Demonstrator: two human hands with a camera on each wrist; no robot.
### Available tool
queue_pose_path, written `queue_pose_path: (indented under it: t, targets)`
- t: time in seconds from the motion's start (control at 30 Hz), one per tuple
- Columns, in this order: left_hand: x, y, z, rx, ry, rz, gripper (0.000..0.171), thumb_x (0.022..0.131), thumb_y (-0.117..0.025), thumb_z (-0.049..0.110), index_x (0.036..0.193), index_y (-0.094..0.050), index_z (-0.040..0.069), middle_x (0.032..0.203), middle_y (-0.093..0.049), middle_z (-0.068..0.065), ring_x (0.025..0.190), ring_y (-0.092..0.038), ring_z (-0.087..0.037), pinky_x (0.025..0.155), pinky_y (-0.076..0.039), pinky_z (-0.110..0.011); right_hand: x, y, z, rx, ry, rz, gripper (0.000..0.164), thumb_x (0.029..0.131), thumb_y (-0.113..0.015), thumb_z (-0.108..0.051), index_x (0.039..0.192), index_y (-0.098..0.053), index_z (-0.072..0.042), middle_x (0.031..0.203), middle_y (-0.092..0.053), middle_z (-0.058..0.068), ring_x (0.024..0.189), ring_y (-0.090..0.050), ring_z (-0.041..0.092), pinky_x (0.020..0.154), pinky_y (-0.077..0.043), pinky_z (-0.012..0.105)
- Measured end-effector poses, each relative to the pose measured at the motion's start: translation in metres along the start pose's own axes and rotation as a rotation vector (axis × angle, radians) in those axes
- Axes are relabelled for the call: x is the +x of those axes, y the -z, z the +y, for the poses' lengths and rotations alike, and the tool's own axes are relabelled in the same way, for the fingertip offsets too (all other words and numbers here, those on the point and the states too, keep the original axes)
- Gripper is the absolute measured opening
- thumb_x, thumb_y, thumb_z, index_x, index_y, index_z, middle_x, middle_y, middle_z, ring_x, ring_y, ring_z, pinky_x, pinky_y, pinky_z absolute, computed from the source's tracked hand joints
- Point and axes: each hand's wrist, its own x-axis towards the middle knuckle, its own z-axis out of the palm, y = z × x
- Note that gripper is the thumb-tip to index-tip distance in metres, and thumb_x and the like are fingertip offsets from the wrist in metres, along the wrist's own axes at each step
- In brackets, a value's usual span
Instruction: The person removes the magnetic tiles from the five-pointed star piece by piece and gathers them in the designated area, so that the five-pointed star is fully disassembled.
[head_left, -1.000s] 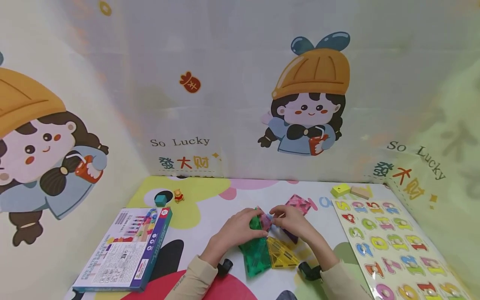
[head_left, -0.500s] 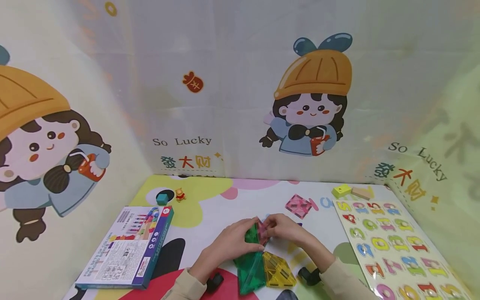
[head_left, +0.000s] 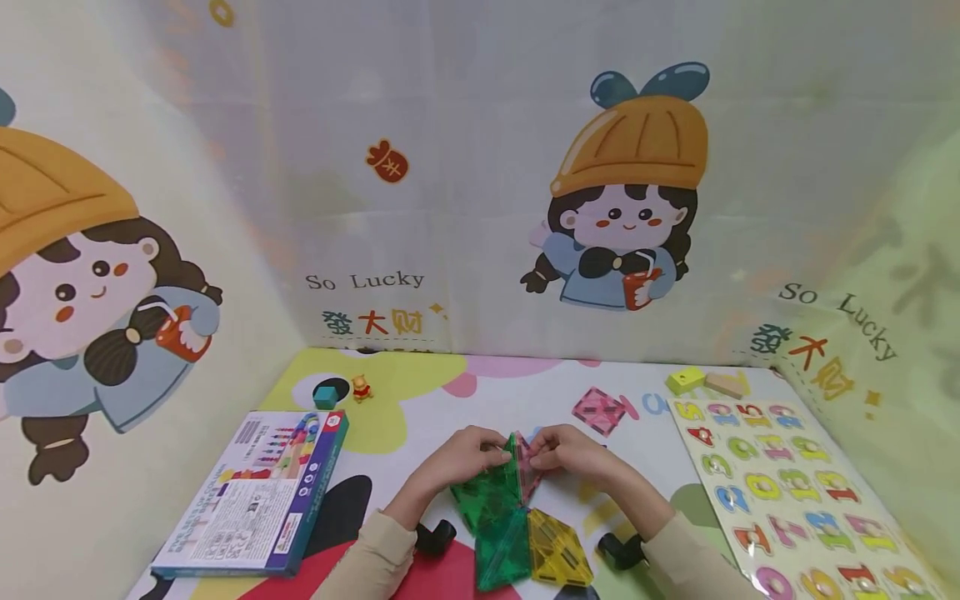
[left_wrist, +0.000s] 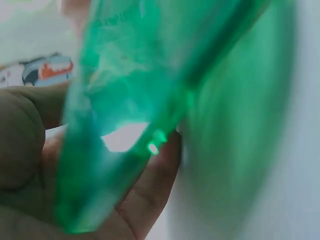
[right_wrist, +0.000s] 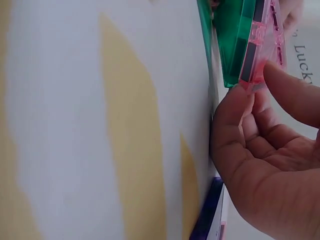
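Note:
My left hand (head_left: 467, 457) pinches a clear green magnetic tile (left_wrist: 125, 95), with thumb and fingers on either side of it in the left wrist view. Opposite it, my right hand (head_left: 567, 452) holds a clear pink magnetic tile (right_wrist: 262, 47) between thumb and fingers. The pink tile stands tilted against the green one, their edges side by side. Nearer the body, another green tile (head_left: 501, 550) lies beside a yellow tile (head_left: 558, 552), right below the held pieces. A dark purple tile (right_wrist: 207, 212) shows under the right hand in the right wrist view.
A pink square tile (head_left: 598, 411) lies farther back. On the left are a boxed toy (head_left: 251, 500), a teal cube (head_left: 325, 397) and a small bear figure (head_left: 362, 388). A number puzzle board (head_left: 795, 492) lies on the right, with yellow (head_left: 685, 381) and tan blocks (head_left: 724, 384) behind it.
The green and yellow tiles have come nearer the body. My right hand has moved off the pink square with the other pink tile; my left hand has lately drawn back leftward, uncovering more green.

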Motion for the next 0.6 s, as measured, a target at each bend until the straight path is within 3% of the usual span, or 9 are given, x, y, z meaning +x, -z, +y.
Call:
queue_pose_path:
  t: [0.13,0.2,0.4,0.6]
  targets:
    - [0.011,0.005,-0.011,-0.167,0.021,-0.081,0.026,0.099,-0.059,0.017,0.087,-0.065,-0.005,0.063,-0.043,0.001,0.059,-0.042,-0.012,0.058,-0.038,-0.024,0.002,0.001,0.000,0.026,-0.010,-0.014,0.018,0.093,-0.065,-0.014,0.098,-0.063,0.003,0.083,-0.062,0.002,0.074,-0.056,0.014,0.068,-0.049,0.029]
    - [0.012,0.007,-0.015,-0.215,0.035,-0.102,0.025,0.099,-0.059,0.016,0.086,-0.064,-0.004,0.063,-0.043,0.003,0.060,-0.045,-0.011,0.058,-0.040,-0.024,0.004,0.000,0.000,0.055,-0.010,-0.021,0.017,0.093,-0.065,-0.013,0.099,-0.062,0.003,0.082,-0.062,0.001,0.073,-0.056,0.014,0.068,-0.049,0.029]
    - [0.014,0.010,-0.021,-0.240,0.044,-0.134,0.027,0.099,-0.059,0.015,0.077,-0.057,0.000,0.061,-0.038,0.004,0.062,-0.042,-0.010,0.061,-0.044,-0.024,0.006,0.004,0.001,0.171,0.008,-0.013,0.012,0.094,-0.061,-0.006,0.100,-0.059,0.005,0.076,-0.063,-0.003,0.071,-0.057,0.012,0.069,-0.050,0.026]
    - [0.015,0.012,-0.025,-0.283,0.055,-0.154,0.036,0.100,-0.058,0.015,0.067,-0.044,0.008,0.059,-0.030,0.004,0.058,-0.033,-0.010,0.061,-0.039,-0.024,0.005,0.016,-0.007,0.264,-0.013,0.006,0.010,0.096,-0.059,-0.007,0.103,-0.059,0.000,0.082,-0.062,-0.004,0.077,-0.058,0.010,0.076,-0.052,0.027]
